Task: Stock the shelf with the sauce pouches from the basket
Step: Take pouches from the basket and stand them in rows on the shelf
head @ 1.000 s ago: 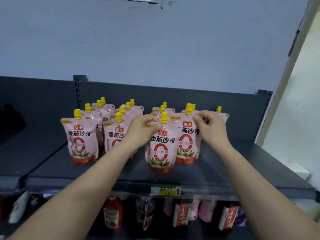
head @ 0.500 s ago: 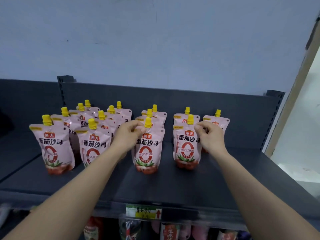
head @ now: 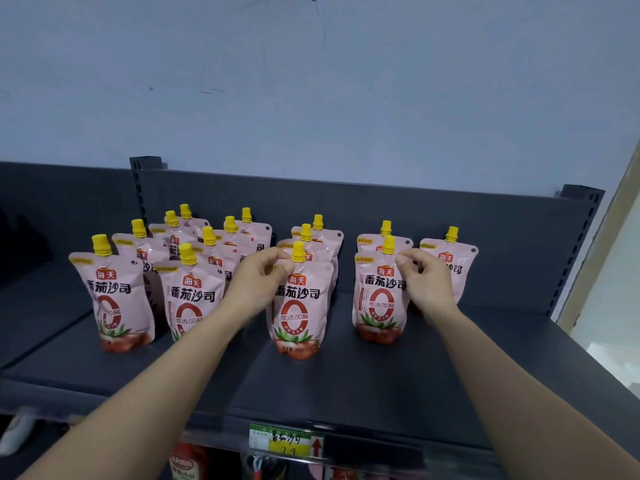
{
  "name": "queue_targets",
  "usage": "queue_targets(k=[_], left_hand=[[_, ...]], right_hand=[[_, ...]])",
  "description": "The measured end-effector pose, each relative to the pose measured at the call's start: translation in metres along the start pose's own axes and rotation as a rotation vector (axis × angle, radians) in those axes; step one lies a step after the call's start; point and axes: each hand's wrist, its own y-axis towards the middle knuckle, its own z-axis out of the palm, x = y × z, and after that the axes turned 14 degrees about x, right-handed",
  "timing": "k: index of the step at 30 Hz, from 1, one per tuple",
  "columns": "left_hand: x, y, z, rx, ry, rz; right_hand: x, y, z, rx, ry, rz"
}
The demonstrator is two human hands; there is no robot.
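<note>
Pink sauce pouches (head: pixel 121 299) crowd the shelf (head: pixel 346 386) — left hand (head: pixel 256 285) pinches the middle pouch (head: pixel 299 317), right hand (head: pixel 426 282) the right pouch (head: pixel 379 306).

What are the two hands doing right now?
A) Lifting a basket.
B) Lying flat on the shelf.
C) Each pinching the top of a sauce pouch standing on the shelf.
C: the left hand pinches the top corner of the centre front sauce pouch beside its yellow cap, and the right hand pinches the top of the next front sauce pouch; both stand on the shelf.
</note>
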Motion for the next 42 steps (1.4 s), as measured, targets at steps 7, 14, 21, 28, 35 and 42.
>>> queue_targets(k=[7, 14, 21, 28, 35, 42], left_hand=[[-0.005, -0.001, -0.001, -0.003, 0.07, 0.018], [-0.007, -0.004, -0.002, -0.006, 0.242, 0.038], [-0.014, -0.004, -0.002, -0.051, 0.428, 0.092], [-0.02, -0.005, -0.005, -0.031, 0.514, 0.128], [-0.042, -0.013, -0.015, -0.021, 0.838, 0.161], [-0.071, -0.038, -0.07, -0.148, 1.325, 0.094]], right_hand=[[-0.002, 0.002, 0.003, -0.012, 0.024, -0.015], [0.001, 0.001, 0.004, 0.023, 0.032, 0.004], [0.008, -0.002, 0.005, 0.017, 0.023, 0.01], [0.014, -0.004, 0.006, -0.039, -0.113, -0.039], [0.063, -0.004, 0.017, -0.179, -0.385, -0.307], [0.137, -0.015, 0.065, 0.019, -0.473, -0.513]])
